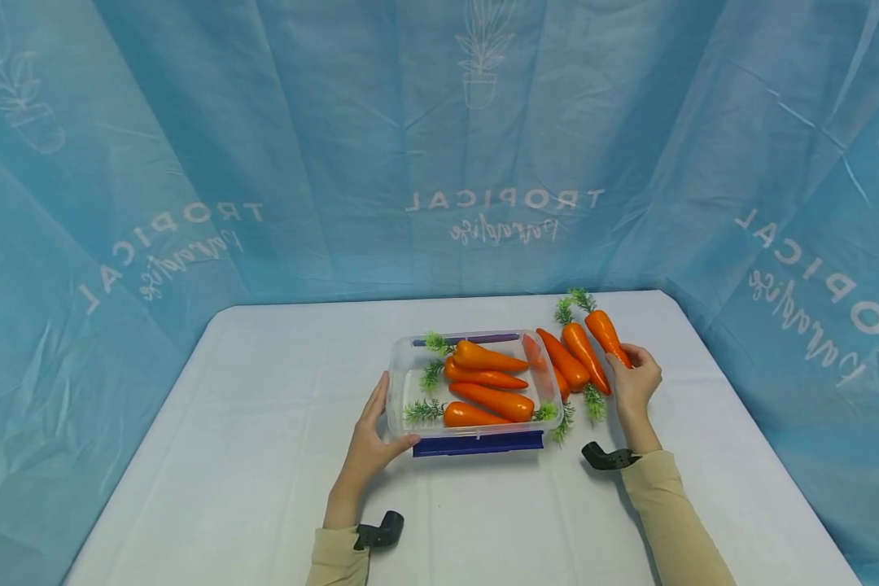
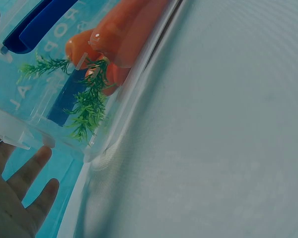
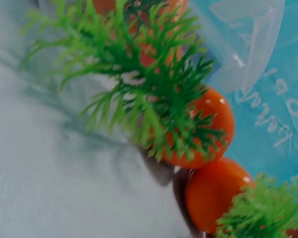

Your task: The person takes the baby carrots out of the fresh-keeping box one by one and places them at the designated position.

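Note:
A clear plastic food container (image 1: 476,433) with blue side clips stands on the table with its top open. Inside lie several orange carrots (image 1: 492,401) with green tops. My left hand (image 1: 369,446) touches the container's front left corner, its thumb at the front and its fingers straight along the left wall; spread fingers (image 2: 32,171) show in the left wrist view. At the right, my right hand (image 1: 636,378) pinches a carrot (image 1: 604,332) near its narrow end, the leafy end pointing away. Beside it lie further carrots (image 1: 584,354). Leafy tops (image 3: 144,74) hide much in the right wrist view.
A white cloth covers the table (image 1: 286,382). Blue printed curtains (image 1: 439,146) hang behind it and at both sides. The container's front clip (image 1: 478,443) is folded down, sticking out toward me. Loose carrots (image 1: 562,360) lie close against the container's right wall.

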Available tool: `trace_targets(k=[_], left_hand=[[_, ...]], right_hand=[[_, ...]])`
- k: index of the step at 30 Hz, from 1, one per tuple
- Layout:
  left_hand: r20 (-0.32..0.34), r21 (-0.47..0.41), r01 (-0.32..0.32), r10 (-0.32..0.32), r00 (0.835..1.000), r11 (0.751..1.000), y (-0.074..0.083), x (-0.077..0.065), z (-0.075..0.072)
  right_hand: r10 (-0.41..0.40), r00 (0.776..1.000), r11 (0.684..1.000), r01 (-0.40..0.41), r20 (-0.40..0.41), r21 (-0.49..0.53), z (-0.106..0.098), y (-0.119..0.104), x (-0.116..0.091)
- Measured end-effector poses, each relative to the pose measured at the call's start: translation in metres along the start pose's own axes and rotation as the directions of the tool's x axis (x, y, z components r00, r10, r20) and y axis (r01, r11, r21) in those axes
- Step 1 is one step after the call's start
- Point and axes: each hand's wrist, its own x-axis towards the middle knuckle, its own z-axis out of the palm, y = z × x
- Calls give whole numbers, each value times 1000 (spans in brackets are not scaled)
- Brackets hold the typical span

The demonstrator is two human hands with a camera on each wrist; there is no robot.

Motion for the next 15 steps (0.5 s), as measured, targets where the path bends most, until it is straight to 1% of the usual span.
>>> trace_targets(k=[7,11,15], left_hand=[[1,-3,1,-1,1000,1000,1,0,-1],[3,-10,7,-7,1000,1000,2,0,0],[1,-8,11,-11,1000,1000,1,0,0]], right_hand=[[-18,1000,1000,18,1,-6,0,7,0],[-31,1000,999,31,-1,-24,1,11,0],[-27,1000,999,27,4,-46,1,15,1]])
